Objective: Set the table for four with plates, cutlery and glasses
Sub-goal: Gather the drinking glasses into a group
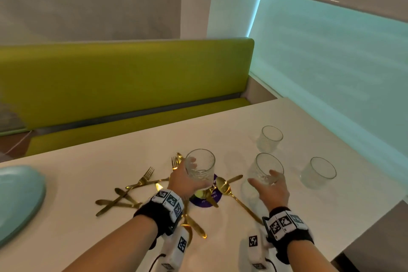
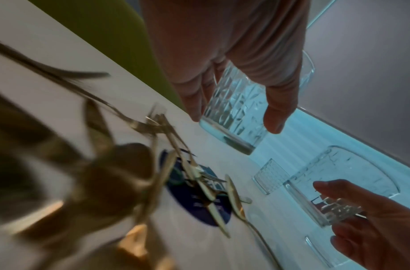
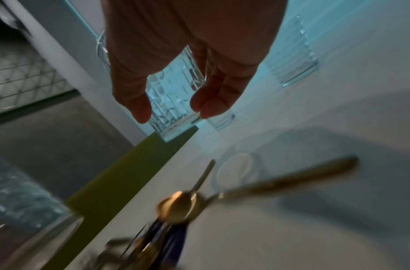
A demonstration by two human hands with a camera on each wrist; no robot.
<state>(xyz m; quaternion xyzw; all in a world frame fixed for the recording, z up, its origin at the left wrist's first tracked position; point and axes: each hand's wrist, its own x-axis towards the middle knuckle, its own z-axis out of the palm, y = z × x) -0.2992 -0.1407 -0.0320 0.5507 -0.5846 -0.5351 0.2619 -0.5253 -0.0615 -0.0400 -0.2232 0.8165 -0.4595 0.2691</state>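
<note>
Together, two glasses were held above the tabletop (image 1: 309,216): one glass (image 1: 200,166) was gripped by the left hand (image 1: 185,180) at frame centre, over scattered gold cutlery (image 1: 136,185) and a purple coaster (image 1: 206,202); another glass (image 1: 266,169) was gripped by the right hand (image 1: 270,192). Two more glasses (image 1: 269,138) stood at right. A plate (image 1: 19,196) lay at the left edge.
</note>
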